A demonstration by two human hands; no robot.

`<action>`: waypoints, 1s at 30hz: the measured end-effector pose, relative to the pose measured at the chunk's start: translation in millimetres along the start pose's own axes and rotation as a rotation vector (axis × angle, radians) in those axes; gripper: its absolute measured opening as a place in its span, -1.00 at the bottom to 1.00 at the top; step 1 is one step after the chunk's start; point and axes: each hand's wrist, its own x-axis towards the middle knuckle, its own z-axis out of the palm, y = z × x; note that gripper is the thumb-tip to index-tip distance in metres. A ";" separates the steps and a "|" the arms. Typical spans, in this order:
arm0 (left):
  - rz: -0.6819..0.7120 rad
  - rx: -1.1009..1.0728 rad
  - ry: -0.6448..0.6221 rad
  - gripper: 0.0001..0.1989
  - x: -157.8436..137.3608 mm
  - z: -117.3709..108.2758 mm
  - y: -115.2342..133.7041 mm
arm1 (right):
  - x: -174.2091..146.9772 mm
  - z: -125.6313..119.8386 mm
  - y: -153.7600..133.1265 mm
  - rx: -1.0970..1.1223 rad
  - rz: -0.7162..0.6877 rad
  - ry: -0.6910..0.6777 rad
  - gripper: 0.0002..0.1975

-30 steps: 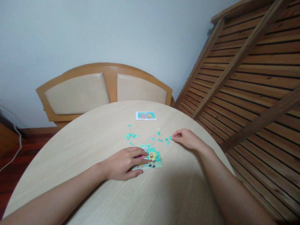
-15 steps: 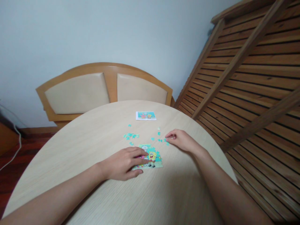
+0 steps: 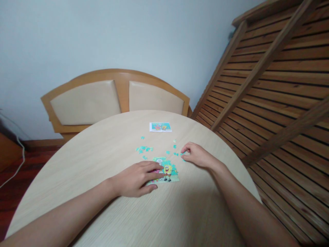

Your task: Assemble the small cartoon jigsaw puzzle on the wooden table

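Observation:
A partly joined jigsaw puzzle [image 3: 167, 169] with cartoon characters on a teal ground lies on the table. My left hand [image 3: 137, 178] rests flat over its left part, fingers stretched out, covering some of the picture. To the right of the puzzle, my right hand [image 3: 196, 154] has thumb and forefinger curled around a small teal puzzle piece [image 3: 182, 154], mostly hidden by the fingers. Close by on its left lie loose teal puzzle pieces [image 3: 176, 154]. Another cluster of loose pieces [image 3: 144, 149] is spread beyond my left hand.
A small picture card [image 3: 160, 127] showing similar characters lies toward the far side of the round wooden table [image 3: 108, 137]. Behind the table stands a padded headboard [image 3: 87, 101] against the wall. Slatted wooden panels [image 3: 269, 79] lean at the right. A white cable [image 3: 22, 161] hangs at the left.
My right thumb and forefinger have shifted slightly and now sit lower around the teal piece. My left hand stays on the puzzle. The view has moved very slightly.

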 end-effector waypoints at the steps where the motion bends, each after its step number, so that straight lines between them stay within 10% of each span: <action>1: -0.002 0.003 0.002 -0.53 -0.7 0.7 -0.6 | -0.9 -1.1 -2.3 -0.003 -0.004 -0.007 -0.84; 30: 0.012 -0.011 0.008 -0.55 -4.6 6.4 -4.0 | 2.3 2.9 10.3 0.067 -0.062 0.080 -0.82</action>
